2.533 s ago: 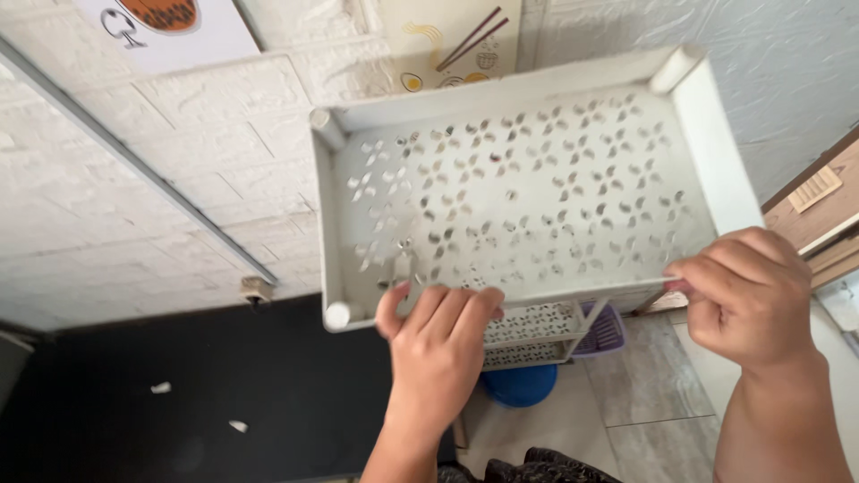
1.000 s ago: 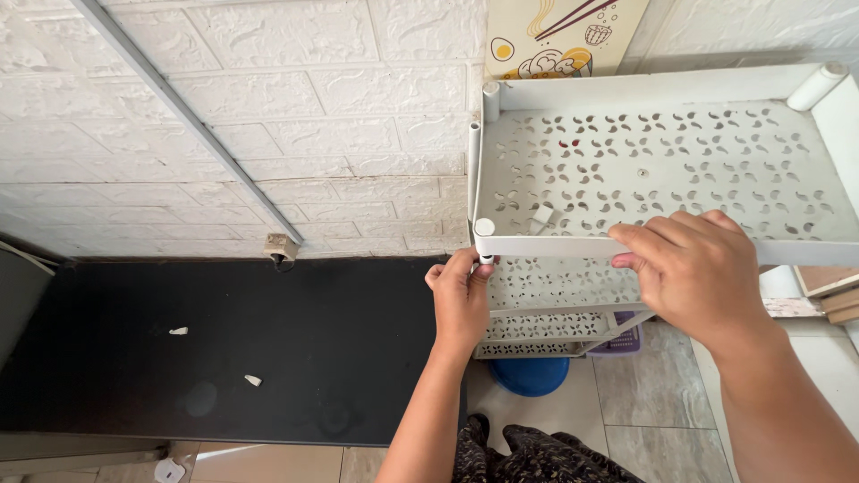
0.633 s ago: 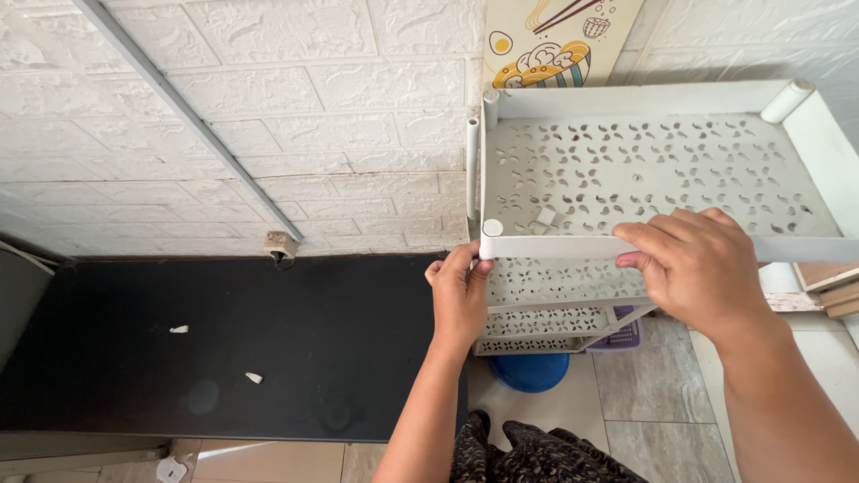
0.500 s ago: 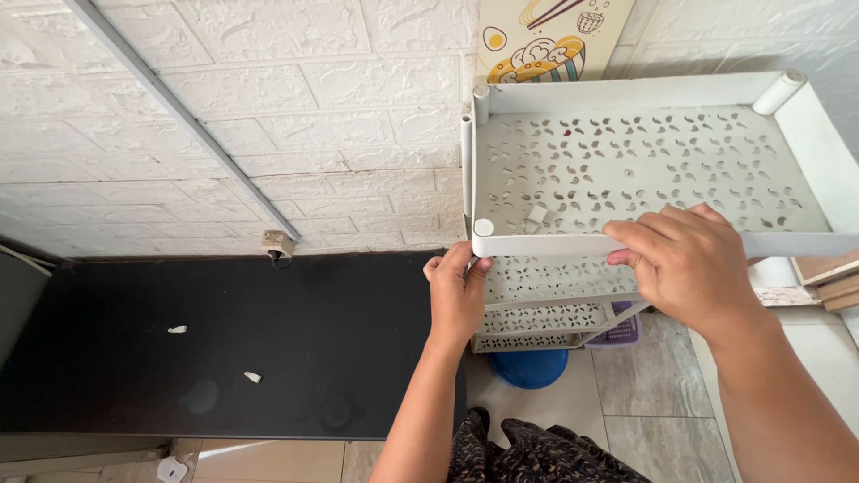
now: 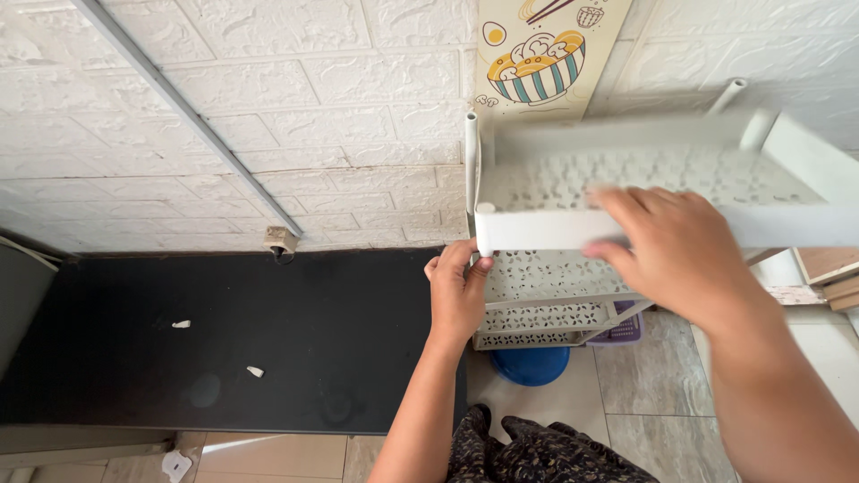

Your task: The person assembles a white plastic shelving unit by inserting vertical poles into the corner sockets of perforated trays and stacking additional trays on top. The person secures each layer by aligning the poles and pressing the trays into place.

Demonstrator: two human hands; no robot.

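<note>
Our right hand (image 5: 671, 255), motion-blurred, grasps the front rim of the white perforated tray (image 5: 644, 183) atop the shelf rack (image 5: 555, 309) by the brick wall (image 5: 268, 116). Our left hand (image 5: 458, 295) pinches the corner post (image 5: 484, 261) beneath.

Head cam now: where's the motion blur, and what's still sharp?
Head view: the right hand and the white top shelf tray it holds are smeared by motion; the left hand, the black mat and the white brick wall are crisp under even daylight.
</note>
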